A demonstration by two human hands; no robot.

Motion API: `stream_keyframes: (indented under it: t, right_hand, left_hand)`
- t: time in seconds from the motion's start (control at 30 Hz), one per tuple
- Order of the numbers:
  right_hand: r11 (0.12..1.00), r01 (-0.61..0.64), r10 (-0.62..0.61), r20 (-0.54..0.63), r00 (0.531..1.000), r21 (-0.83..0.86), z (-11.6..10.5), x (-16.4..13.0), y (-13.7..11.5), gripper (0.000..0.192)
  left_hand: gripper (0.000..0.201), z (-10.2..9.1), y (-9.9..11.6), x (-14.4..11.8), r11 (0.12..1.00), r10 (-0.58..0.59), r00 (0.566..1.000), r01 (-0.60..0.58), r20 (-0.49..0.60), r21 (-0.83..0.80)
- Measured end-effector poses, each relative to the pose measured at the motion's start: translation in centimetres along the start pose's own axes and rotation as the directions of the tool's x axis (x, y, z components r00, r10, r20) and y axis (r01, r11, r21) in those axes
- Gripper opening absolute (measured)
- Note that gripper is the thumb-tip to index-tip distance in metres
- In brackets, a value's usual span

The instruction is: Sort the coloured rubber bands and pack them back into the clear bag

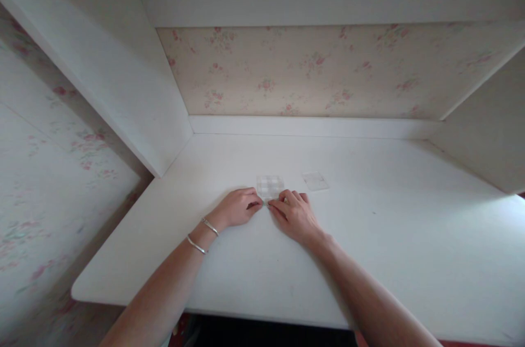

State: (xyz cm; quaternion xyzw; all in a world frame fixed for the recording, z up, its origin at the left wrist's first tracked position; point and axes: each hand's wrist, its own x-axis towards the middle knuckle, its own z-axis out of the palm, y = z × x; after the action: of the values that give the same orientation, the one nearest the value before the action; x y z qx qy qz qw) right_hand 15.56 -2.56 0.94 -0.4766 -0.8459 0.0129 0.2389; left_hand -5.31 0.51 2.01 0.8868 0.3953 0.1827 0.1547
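Both hands rested on white counter [369, 237], fingertips meeting at near edge of clear checked sheet [270, 186]. Left hand [238, 207] grip pinched on sheet's corner; right hand [293, 215] grip pinched on same edge. Second clear square [315, 181] lay just right, apart. Two bangles [203, 235] on left wrist

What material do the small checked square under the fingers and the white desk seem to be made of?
The checked square looks like thin paper or translucent film: flat, pale, grid faintly visible; which one is unclear. The desk seems painted or laminated board: smooth, matte white. Both hands, left and right, pinch its near edge.
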Motion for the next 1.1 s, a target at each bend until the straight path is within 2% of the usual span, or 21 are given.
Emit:
stream_keyframes:
  t: [0.27,0.43,0.6,0.77,0.97,1.1]
  right_hand:
    - [1.000,0.024,-0.023,-0.023,0.999,0.008,0.0,0.0,0.2,0.017]
    - [0.999,0.036,-0.035,-0.033,0.999,0.011,-0.1,0.0,0.4,0.017]
    - [0.999,0.017,-0.016,-0.044,0.999,0.039,-0.1,-0.1,0.5,0.018]
    - [0.999,0.006,-0.004,-0.051,0.999,0.044,-0.2,-0.1,0.6,0.016]
    - [0.999,0.017,-0.013,-0.083,0.996,0.052,-0.3,-0.1,0.6,0.016]
    - [0.997,0.005,0.003,-0.098,0.995,0.077,-0.2,-0.1,0.8,0.017]
  left_hand:
    - [0.022,0.0,-0.4,0.3,0.981,-0.044,0.997,0.032,-0.058,-0.193]
    - [0.025,-0.4,-0.2,0.6,0.948,-0.131,0.987,0.097,-0.094,-0.304]
    - [0.030,-0.5,-0.3,0.9,0.930,-0.205,0.970,0.151,-0.132,-0.334]
    - [0.026,-0.3,-0.4,1.0,0.930,-0.184,0.979,0.146,-0.085,-0.337]
    - [0.029,-0.2,-0.2,1.0,0.900,-0.227,0.971,0.181,-0.073,-0.397]
    - [0.030,-0.2,-0.6,1.7,0.890,-0.286,0.943,0.195,-0.172,-0.411]
